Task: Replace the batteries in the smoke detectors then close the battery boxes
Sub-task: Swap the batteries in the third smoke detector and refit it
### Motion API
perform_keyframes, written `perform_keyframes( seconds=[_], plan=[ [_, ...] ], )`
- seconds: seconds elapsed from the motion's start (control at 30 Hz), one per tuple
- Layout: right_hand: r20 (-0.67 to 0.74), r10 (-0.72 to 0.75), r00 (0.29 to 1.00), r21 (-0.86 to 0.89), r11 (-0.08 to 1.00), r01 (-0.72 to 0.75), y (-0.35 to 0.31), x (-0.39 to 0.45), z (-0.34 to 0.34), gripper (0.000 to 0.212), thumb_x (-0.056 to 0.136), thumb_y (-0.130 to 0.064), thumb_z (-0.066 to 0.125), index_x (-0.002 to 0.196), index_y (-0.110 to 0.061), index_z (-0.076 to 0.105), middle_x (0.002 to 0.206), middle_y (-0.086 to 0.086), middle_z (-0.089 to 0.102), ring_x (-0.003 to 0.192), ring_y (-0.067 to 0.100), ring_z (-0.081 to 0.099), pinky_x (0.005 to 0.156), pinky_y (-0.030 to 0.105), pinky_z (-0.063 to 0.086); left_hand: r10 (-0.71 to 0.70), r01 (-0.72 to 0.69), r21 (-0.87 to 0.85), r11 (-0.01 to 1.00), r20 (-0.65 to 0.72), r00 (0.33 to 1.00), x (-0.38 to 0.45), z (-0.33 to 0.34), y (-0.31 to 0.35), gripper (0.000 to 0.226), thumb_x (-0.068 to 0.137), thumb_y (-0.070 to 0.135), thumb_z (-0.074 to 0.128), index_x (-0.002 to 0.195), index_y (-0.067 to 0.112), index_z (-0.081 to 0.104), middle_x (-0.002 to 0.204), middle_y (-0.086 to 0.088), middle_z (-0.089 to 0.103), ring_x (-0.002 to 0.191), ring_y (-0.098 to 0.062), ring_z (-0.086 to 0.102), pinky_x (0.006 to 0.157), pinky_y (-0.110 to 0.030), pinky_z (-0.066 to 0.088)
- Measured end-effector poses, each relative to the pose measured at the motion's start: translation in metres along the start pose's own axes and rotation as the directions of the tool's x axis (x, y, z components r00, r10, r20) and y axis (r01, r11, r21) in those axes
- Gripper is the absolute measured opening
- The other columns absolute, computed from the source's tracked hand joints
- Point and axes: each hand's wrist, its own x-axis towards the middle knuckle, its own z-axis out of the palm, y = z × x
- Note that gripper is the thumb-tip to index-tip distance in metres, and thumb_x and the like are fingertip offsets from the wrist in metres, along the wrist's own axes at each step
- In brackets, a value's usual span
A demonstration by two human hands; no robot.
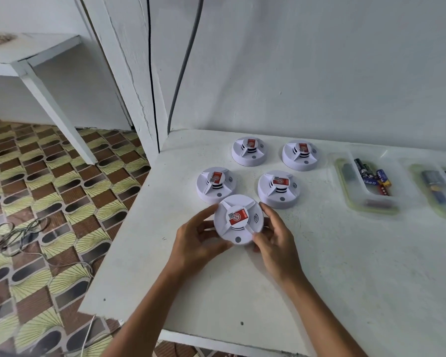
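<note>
The smoke detector (238,219) held near the worktop's left edge carries a red label (238,217) with a white circled "S" and a small square code beside it; a sound-wave sign is marked on its white shell to the right of the label. The four other detectors toward the worktop's back edge bear the same kind of red label, too small to read. Print on the batteries (372,176) in the clear tray (345,181) toward the right edge is blurred and cannot be read.
</note>
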Motion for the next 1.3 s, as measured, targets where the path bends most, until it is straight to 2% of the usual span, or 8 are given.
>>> perform_keyframes(
  seconds=[0.2, 0.37, 0.5, 0.7, 0.9, 1.1, 1.2, 1.3],
  plan=[
    [-0.002, -0.003, 1.0, -0.007, 1.0, 0.003, -0.001, 0.0, -0.001, 0.059, 0.077, -0.013, 0.056, 0.133, -0.03, 0.051, 0.097, -0.018, 0.07, 0.085, 0.015, 0.066, 0.078, 0.042, 0.057, -0.013, 0.013, -0.004, 1.0, -0.025, 1.0, 0.0, 0.003, -0.001, 0.069, 0.064, 0.01, 0.081, 0.127, 0.028, 0.057, 0.105, -0.001, 0.074, 0.095, -0.016, 0.072, 0.082, -0.033, 0.058],
    [0.043, -0.029, 0.999, 0.007, 1.0, 0.029, -0.004, 0.0, -0.004, 0.056, 0.086, 0.003, 0.059, 0.122, -0.038, 0.051, 0.094, -0.026, 0.07, 0.083, -0.001, 0.065, 0.073, 0.025, 0.056, -0.004, 0.007, 0.041, 0.999, -0.074, 0.997, -0.003, 0.005, 0.0, 0.074, 0.061, 0.021, 0.084, 0.129, 0.029, 0.056, 0.108, 0.0, 0.073, 0.098, -0.019, 0.07, 0.086, -0.038, 0.057],
    [0.059, -0.014, 0.998, 0.027, 1.0, 0.012, -0.001, 0.002, -0.005, 0.054, 0.085, 0.002, 0.062, 0.132, -0.024, 0.053, 0.099, -0.022, 0.071, 0.085, 0.0, 0.066, 0.072, 0.02, 0.054, -0.004, 0.015, 0.087, 0.996, -0.128, 0.992, -0.007, 0.012, 0.004, 0.079, 0.055, 0.031, 0.087, 0.128, 0.029, 0.058, 0.108, 0.002, 0.073, 0.096, -0.015, 0.07, 0.085, -0.033, 0.057],
    [0.099, -0.012, 0.995, 0.05, 0.999, 0.007, -0.006, 0.002, -0.009, 0.055, 0.084, 0.001, 0.062, 0.131, -0.026, 0.053, 0.099, -0.017, 0.071, 0.081, 0.0, 0.065, 0.07, 0.016, 0.053, 0.002, 0.031, 0.148, 0.988, -0.215, 0.977, -0.011, 0.022, 0.013, 0.078, 0.054, 0.026, 0.091, 0.125, 0.03, 0.059, 0.102, 0.008, 0.073, 0.089, -0.008, 0.07, 0.077, -0.022, 0.056],
    [0.129, 0.004, 0.992, 0.092, 0.996, -0.016, -0.006, 0.003, -0.01, 0.054, 0.085, -0.003, 0.065, 0.135, -0.02, 0.052, 0.108, -0.011, 0.07, 0.092, -0.001, 0.066, 0.072, 0.017, 0.052, -0.006, 0.054, 0.185, 0.981, -0.25, 0.968, -0.011, 0.025, 0.008, 0.08, 0.055, 0.025, 0.092, 0.128, 0.026, 0.059, 0.106, 0.004, 0.072, 0.093, -0.012, 0.07, 0.083, -0.033, 0.058],
    [0.149, 0.012, 0.989, 0.121, 0.992, -0.03, -0.002, 0.003, -0.012, 0.055, 0.083, -0.006, 0.067, 0.133, -0.024, 0.053, 0.107, -0.009, 0.071, 0.096, 0.005, 0.067, 0.076, 0.024, 0.055, 0.143, -0.061, 0.31, 0.949, -0.249, 0.958, -0.013, 0.03, 0.006, 0.084, 0.054, 0.036, 0.093, 0.129, 0.021, 0.057, 0.122, 0.005, 0.063, 0.1, -0.005, 0.064, 0.077, -0.016, 0.054],
    [0.176, 0.072, 0.982, 0.194, 0.975, -0.106, -0.007, 0.01, -0.016, 0.053, 0.074, -0.014, 0.066, 0.124, -0.027, 0.057, 0.096, 0.0, 0.074, 0.083, 0.019, 0.07, 0.069, 0.041, 0.057, 0.255, -0.15, 0.404, 0.903, -0.22, 0.942, -0.01, 0.031, 0.002, 0.087, 0.055, 0.045, 0.091, 0.129, 0.013, 0.059, 0.129, 0.001, 0.058, 0.112, -0.006, 0.059, 0.077, -0.016, 0.054],
    [0.201, 0.121, 0.972, 0.265, 0.949, -0.173, -0.019, 0.018, -0.022, 0.047, 0.075, -0.003, 0.063, 0.117, -0.024, 0.06, 0.088, 0.007, 0.074, 0.067, 0.017, 0.066, 0.061, 0.036, 0.053, 0.322, -0.211, 0.493, 0.844, -0.151, 0.935, 0.0, 0.028, 0.009, 0.091, 0.061, 0.058, 0.082, 0.135, 0.015, 0.052, 0.133, 0.0, 0.053, 0.116, -0.009, 0.055, 0.077, -0.017, 0.054]
  ],
)
